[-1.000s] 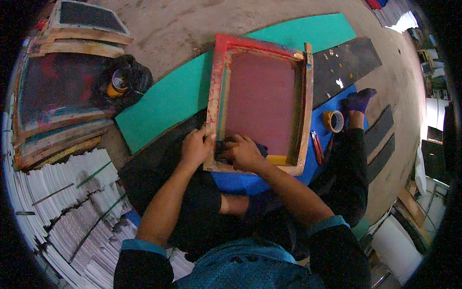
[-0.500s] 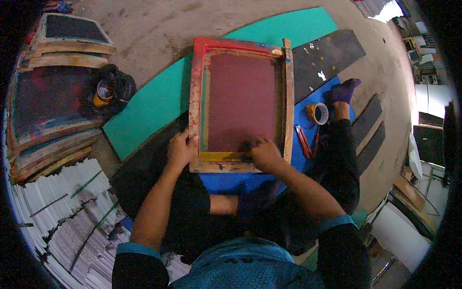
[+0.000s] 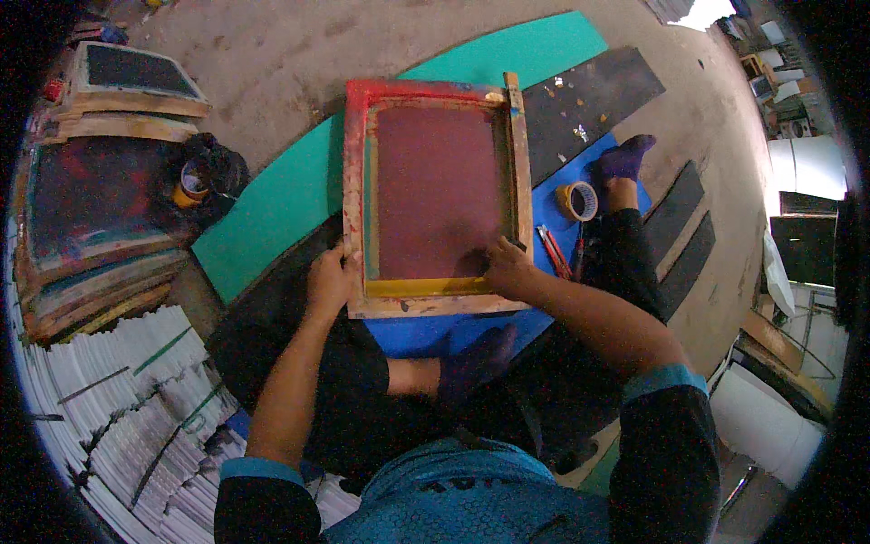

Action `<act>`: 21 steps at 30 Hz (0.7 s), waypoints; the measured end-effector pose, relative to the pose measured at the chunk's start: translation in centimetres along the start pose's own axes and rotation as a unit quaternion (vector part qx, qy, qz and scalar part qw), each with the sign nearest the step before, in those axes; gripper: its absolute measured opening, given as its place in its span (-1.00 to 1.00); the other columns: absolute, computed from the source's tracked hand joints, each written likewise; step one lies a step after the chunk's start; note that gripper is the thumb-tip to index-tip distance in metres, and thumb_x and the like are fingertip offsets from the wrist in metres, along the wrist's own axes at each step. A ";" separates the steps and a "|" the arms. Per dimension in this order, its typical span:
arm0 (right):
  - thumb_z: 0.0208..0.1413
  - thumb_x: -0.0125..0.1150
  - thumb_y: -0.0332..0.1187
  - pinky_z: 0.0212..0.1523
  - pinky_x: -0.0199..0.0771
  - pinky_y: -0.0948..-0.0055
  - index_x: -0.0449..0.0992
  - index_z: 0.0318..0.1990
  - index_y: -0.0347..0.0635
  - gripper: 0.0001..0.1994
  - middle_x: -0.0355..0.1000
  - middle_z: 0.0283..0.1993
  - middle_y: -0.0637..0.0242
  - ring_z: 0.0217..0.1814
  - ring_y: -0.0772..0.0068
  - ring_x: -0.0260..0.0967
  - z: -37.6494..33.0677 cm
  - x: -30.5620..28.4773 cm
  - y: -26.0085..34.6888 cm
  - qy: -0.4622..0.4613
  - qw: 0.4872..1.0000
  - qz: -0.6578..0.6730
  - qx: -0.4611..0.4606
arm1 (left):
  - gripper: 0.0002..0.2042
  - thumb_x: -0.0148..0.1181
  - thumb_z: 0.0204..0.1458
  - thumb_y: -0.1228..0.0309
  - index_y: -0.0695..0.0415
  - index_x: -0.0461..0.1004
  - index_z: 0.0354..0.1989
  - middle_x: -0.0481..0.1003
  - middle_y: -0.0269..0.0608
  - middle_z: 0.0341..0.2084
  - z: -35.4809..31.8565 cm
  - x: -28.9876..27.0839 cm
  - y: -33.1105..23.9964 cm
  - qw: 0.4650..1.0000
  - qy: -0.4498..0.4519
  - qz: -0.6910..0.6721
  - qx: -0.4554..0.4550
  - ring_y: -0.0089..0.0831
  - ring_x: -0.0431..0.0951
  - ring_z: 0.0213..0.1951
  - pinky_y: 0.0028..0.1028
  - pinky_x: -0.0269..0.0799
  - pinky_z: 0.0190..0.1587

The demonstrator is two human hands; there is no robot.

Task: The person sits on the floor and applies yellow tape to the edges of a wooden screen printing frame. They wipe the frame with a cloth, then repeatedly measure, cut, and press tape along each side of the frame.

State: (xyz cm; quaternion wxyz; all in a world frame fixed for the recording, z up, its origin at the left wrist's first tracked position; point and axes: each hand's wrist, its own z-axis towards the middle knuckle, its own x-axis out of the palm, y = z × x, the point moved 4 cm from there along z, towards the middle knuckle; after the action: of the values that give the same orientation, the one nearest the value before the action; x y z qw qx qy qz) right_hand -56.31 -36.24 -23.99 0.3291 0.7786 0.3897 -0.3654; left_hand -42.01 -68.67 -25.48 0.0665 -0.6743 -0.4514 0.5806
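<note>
A wooden screen-printing frame [image 3: 355, 195] lies tilted before me over my legs, its top edge stained red. Dull maroon mesh [image 3: 435, 181] fills it, with a yellow strip [image 3: 421, 287] along the near inner edge. My left hand [image 3: 328, 283] is closed on the frame's lower left side. At the lower right corner of the mesh is my right hand [image 3: 512, 272], fingers bent together around a small dark object [image 3: 517, 245]. Only a dark tip of that object shows beside the fingers; its kind cannot be made out.
To the right, a tape roll [image 3: 576, 201] and a red cutter [image 3: 553, 254] lie on a blue sheet [image 3: 573, 168]. Green board [image 3: 272, 213] and dark boards [image 3: 616, 95] lie beyond. Stacked frames [image 3: 100, 195], a yellow cup [image 3: 190, 186] and bundled white sheets [image 3: 136, 381] stand left.
My right hand has moved right and slightly up, from the frame's near edge to its lower right corner. My left hand keeps its grip. The whole view has shifted a little.
</note>
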 end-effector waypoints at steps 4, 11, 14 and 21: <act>0.02 0.27 -0.18 0.41 0.01 -0.19 0.72 -0.21 0.08 -0.78 0.57 0.00 0.31 0.37 0.09 0.23 2.1 -2.4 1.2 0.225 0.956 -0.183 -0.031 | -0.64 0.17 0.19 0.15 0.09 0.55 0.05 0.56 0.18 -0.21 -0.2 0.7 1.0 1.000 -0.007 -0.001 -0.011 0.17 0.57 -0.13 0.00 0.48 -0.07; -0.03 0.31 -0.24 0.26 0.22 -0.24 0.69 -0.15 -0.01 -0.74 0.59 -0.08 0.20 0.20 0.02 0.42 -0.6 -7.8 3.0 0.126 0.992 -0.002 0.000 | -0.65 0.20 0.17 0.15 0.12 0.59 -0.01 0.57 0.18 -0.26 0.1 1.2 1.8 0.999 -0.021 -0.024 -0.003 0.16 0.58 -0.15 -0.02 0.48 -0.09; -0.07 0.30 -0.31 0.06 0.47 -0.11 0.69 -0.16 -0.06 -0.73 0.60 -0.18 0.12 0.01 -0.02 0.53 -0.3 -7.8 3.3 0.179 0.982 -0.054 0.016 | -0.67 0.20 0.17 0.16 0.12 0.61 -0.06 0.58 0.19 -0.32 0.1 1.3 2.2 0.999 -0.007 -0.027 -0.030 0.14 0.58 -0.16 -0.01 0.48 -0.11; -0.04 0.26 -0.34 -0.14 0.60 0.03 0.69 -0.18 -0.05 -0.76 0.59 -0.27 0.03 -0.19 -0.11 0.57 0.2 0.4 2.8 0.034 0.991 0.032 0.122 | -0.70 0.20 0.15 0.16 0.11 0.61 -0.11 0.56 0.22 -0.29 -0.4 -0.7 -0.8 1.000 0.009 -0.006 -0.022 0.17 0.57 -0.19 -0.01 0.48 -0.12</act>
State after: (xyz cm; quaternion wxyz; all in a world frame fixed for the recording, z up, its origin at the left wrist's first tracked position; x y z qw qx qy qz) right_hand -53.81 -37.65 -23.80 0.2294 0.8372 0.3282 -0.3725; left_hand -42.04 -68.51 -24.31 0.0591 -0.6780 -0.4679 0.5638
